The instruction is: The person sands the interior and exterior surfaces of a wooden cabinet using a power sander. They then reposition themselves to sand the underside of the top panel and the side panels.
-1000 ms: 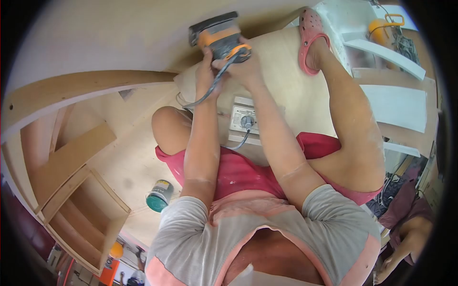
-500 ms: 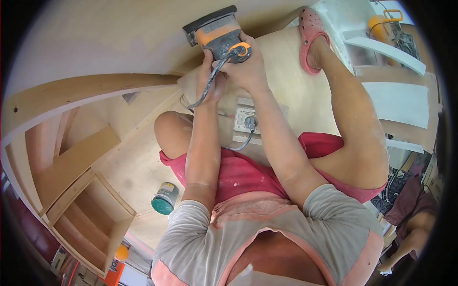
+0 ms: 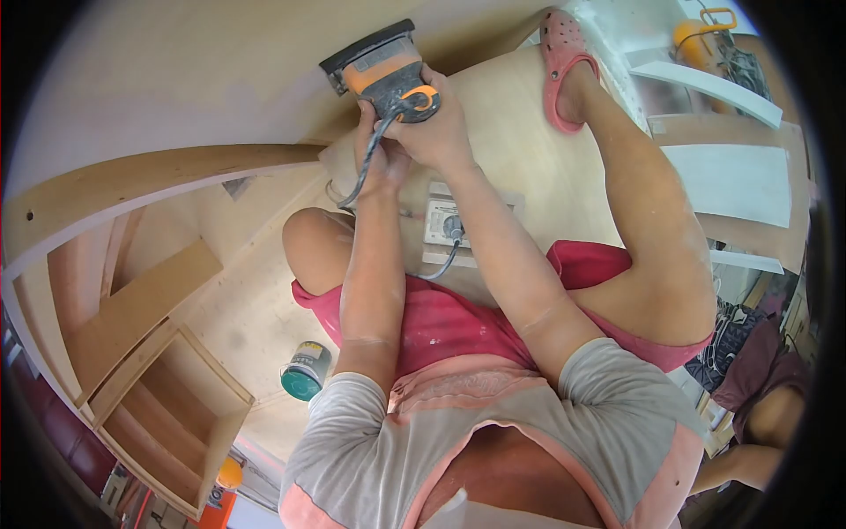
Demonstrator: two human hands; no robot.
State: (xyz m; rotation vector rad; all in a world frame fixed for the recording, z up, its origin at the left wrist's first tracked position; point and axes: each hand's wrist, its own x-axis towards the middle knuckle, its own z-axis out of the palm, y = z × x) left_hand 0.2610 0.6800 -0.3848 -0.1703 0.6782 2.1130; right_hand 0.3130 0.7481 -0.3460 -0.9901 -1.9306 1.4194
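Both my hands grip an orange and black electric sander (image 3: 385,75) near the top of the view. My left hand (image 3: 381,159) is closed around its near left side, thumb up along the body. From the right, my right hand (image 3: 438,128) wraps the rounded end. The black sanding pad faces up and left, close to the large pale panel (image 3: 194,84). A dusty power cord (image 3: 374,163) runs from the sander down over my left wrist. Between my forearms lies a white socket box (image 3: 438,220) with a plug in it.
A green-lidded tub (image 3: 302,382) stands on the wooden floor left of me. An open wooden frame (image 3: 167,406) and a curved wooden rail (image 3: 159,167) lie at left. White strips (image 3: 731,181) and a yellow tool (image 3: 699,44) are at right. Another person's arm (image 3: 740,467) shows at lower right.
The sander and both my hands have shifted left and slightly down along the panel. At lower right, the other person's arm has changed position.
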